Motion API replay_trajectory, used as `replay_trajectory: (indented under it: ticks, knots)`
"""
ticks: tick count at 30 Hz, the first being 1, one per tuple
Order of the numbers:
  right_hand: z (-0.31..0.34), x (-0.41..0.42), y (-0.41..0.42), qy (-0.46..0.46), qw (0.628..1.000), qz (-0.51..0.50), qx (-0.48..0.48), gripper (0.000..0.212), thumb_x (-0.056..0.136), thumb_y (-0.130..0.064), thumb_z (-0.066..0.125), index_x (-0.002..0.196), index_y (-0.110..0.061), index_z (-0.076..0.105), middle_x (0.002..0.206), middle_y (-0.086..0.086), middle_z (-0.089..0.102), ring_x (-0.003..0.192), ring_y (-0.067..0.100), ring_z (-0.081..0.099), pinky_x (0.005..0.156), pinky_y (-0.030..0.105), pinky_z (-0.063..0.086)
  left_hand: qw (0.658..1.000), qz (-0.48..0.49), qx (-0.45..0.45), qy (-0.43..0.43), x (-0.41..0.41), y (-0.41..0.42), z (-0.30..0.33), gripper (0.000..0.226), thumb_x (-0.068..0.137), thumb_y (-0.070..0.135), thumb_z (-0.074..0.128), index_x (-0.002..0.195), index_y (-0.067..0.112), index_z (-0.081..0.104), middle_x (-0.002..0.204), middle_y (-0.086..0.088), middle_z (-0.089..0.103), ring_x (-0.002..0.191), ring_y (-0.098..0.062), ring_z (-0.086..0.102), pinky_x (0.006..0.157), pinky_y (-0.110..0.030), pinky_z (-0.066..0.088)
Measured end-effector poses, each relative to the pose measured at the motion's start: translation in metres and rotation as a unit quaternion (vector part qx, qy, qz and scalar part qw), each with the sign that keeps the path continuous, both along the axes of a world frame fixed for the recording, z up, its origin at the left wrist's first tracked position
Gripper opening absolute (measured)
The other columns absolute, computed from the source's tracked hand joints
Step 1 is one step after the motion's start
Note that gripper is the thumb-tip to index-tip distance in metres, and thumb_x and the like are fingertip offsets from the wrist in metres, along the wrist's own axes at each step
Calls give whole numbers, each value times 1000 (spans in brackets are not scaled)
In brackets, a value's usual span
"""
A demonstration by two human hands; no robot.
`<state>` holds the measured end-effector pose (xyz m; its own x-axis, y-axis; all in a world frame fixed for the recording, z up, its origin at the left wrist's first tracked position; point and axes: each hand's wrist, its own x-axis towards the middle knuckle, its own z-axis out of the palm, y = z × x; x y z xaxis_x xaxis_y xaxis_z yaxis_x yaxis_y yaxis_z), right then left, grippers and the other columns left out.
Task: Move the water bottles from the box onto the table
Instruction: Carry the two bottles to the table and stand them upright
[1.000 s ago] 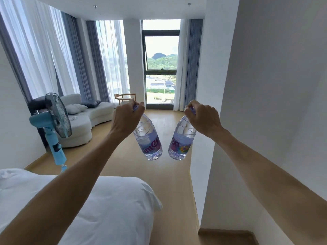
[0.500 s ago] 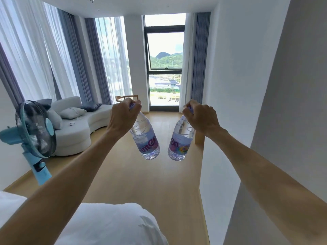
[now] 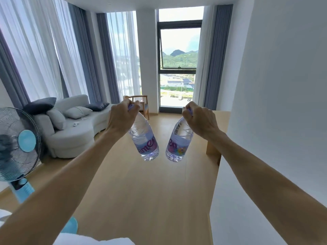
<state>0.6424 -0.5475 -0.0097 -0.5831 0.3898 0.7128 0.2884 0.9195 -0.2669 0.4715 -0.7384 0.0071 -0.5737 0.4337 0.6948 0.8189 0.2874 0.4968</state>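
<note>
A pale wooden floor [image 3: 141, 191] runs toward the tall window. On it stand a curved white sofa [image 3: 70, 137] at the left, a wooden chair [image 3: 143, 106] beside the window, and a blue pedestal fan [image 3: 19, 144] near the left edge. A wooden desk [image 3: 218, 131] stands against the right wall.

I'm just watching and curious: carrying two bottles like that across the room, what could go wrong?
Each hand, left and right, grips its bottle only at the cap end, so the left bottle or right bottle might slip and drop onto the wooden floor. Hanging close together, they could knock. The fan stands near the left arm.
</note>
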Motion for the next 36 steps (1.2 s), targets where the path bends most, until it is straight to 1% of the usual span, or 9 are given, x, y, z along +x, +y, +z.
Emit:
replay_trajectory:
  ticks: [2, 6, 12, 16, 20, 26, 29, 33, 36]
  knots:
    - [-5, -24, 26, -6, 1000, 6, 4, 28, 100, -28, 43, 103, -5, 59, 72, 8, 64, 54, 21, 54, 58, 33, 50, 1000, -6, 5, -7, -26, 28, -5, 34, 98, 34, 48, 82, 6, 61, 68, -7, 62, 56, -15, 52, 52, -26, 39]
    - [-14, -75, 82, -17, 1000, 5, 14, 27, 100, -28, 43, 102, -5, 59, 70, 6, 61, 52, 20, 52, 55, 29, 45, 1000, -18, 11, -14, -80, 88, -13, 35, 97, 34, 47, 77, 7, 59, 66, -6, 60, 60, -22, 54, 55, -29, 40]
    - [-12, -154, 170, -27, 1000, -8, 14, 36, 97, -36, 36, 99, -7, 58, 67, 0, 56, 49, 12, 47, 49, 20, 34, 999, -44, 11, -8, -161, 183, -10, 29, 96, 29, 49, 73, 14, 56, 56, 11, 50, 52, -3, 48, 47, -15, 32]
    - [-9, -197, 226, -16, 1000, -25, 4, 36, 97, -36, 36, 100, -8, 58, 69, 3, 60, 53, 20, 54, 53, 28, 46, 998, -58, -1, -11, -210, 243, -5, 28, 97, 30, 48, 78, 11, 56, 59, 5, 52, 52, -4, 47, 47, -19, 31]
    - [-9, -233, 277, -8, 999, -41, -3, 27, 101, -31, 41, 100, -9, 57, 71, 0, 58, 57, 23, 56, 58, 31, 47, 999, -52, -7, 0, -247, 296, -5, 30, 98, 31, 47, 80, 10, 58, 62, 5, 52, 53, -2, 47, 48, -14, 30]
    - [-19, -289, 371, -15, 999, -43, -19, 27, 101, -30, 42, 101, -8, 57, 72, 5, 62, 59, 25, 60, 59, 34, 52, 998, -52, -17, 6, -302, 392, -11, 31, 98, 29, 47, 85, 5, 62, 69, -4, 59, 54, -3, 46, 49, -13, 30]
    - [-24, -317, 424, -11, 999, -41, -14, 28, 100, -30, 43, 101, -7, 58, 73, 9, 66, 58, 24, 59, 58, 33, 51, 998, -56, -19, 7, -327, 443, -13, 33, 98, 28, 47, 87, 2, 64, 72, -10, 64, 56, -11, 49, 50, -15, 33]
    - [-22, -354, 493, -22, 999, -39, -23, 29, 100, -31, 42, 102, -7, 58, 75, 10, 68, 61, 27, 61, 62, 42, 53, 998, -57, -30, 7, -359, 512, -8, 33, 99, 29, 47, 84, 3, 62, 71, -13, 64, 56, -14, 50, 50, -14, 32]
    - [-23, -378, 543, -20, 999, -39, -21, 28, 100, -32, 42, 100, -8, 58, 71, 9, 66, 57, 25, 59, 61, 42, 53, 998, -58, -32, -1, -381, 562, -4, 32, 99, 31, 46, 84, 6, 60, 72, -12, 64, 58, -16, 51, 51, -15, 34]
